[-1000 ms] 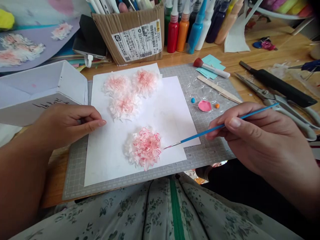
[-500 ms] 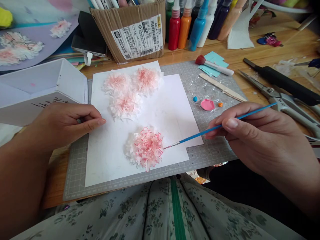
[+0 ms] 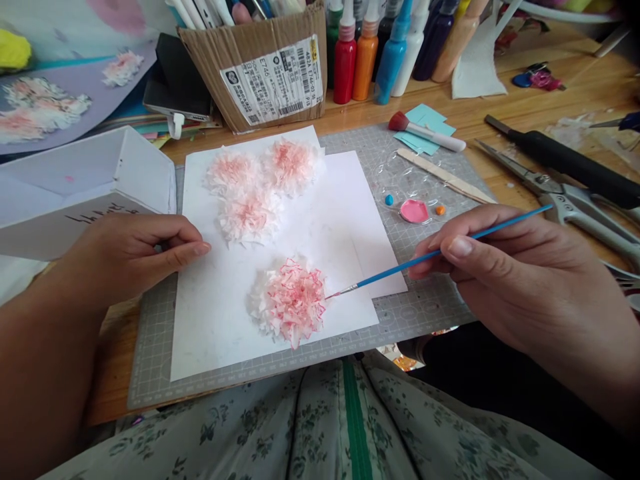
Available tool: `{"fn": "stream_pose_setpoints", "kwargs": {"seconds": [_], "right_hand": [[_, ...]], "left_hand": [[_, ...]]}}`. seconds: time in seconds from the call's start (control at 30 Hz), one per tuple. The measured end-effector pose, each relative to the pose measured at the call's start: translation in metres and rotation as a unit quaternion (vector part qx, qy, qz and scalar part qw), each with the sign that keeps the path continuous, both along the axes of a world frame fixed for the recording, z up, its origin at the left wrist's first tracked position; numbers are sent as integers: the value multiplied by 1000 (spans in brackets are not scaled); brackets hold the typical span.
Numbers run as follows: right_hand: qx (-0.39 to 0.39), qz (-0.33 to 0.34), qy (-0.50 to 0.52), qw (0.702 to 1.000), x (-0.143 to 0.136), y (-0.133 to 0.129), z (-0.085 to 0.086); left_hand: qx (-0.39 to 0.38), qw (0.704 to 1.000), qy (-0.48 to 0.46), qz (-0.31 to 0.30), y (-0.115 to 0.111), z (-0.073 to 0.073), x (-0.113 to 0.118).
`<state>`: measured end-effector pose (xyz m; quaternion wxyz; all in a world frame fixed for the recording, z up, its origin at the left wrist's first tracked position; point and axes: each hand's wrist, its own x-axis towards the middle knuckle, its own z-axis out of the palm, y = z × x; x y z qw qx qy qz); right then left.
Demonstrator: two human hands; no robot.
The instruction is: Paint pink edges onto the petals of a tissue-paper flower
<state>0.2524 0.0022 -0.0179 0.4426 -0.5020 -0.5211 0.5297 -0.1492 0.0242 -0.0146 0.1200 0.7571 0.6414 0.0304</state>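
My right hand pinches a thin blue paintbrush. The brush's pink-stained tip is at the right edge of a ruffled white flower with pink-red petal edges. This flower lies on white paper. Several paler pink-centred flowers sit higher on the sheet. At the paper's left edge rests my left hand, its thumb and index fingertips close together with nothing visible between them. Right of the paper are a pink paint blob, a blue dot and an orange dot.
A grey cutting mat lies under the paper. White box at left; cardboard box and paint bottles behind. A red-tipped brush, wooden stick, scissors and a black-handled tool lie to the right.
The view has shifted very slightly, so the paper and flowers appear a little lower. Both hands keep nearly the same pose, and the brush tip remains at the flower's right edge.
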Motion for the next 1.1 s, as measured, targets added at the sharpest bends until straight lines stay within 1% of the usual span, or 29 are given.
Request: {"fn": "stream_pose_setpoints", "kwargs": {"seconds": [0.1,0.27,0.5,0.63,0.73,0.83,1.03,1.1], "right_hand": [[-16,6,19,1000,-1,1,-2],[-18,-1,45,999,-2,3,-2],[-13,12,34,999,-1,3,-2],[-10,-2,49,999,-2,4,-2],[-12,7,41,999,-3,5,-2],[-9,15,29,999,-4,6,-2],[-10,-22,51,998,-6,5,0],[-8,-20,44,999,-6,5,0]], "left_hand": [[7,1000,-5,-6,0,-1,0],[29,999,-12,-14,0,-1,-1],[33,999,-20,-26,-1,-3,-6],[24,1000,-8,-16,-1,-5,-9],[20,1000,-1,-9,-1,-6,-12],[21,1000,5,-17,-1,-7,-16],[22,1000,4,-21,-2,-8,-17],[26,999,0,-24,-2,-8,-17]]}}
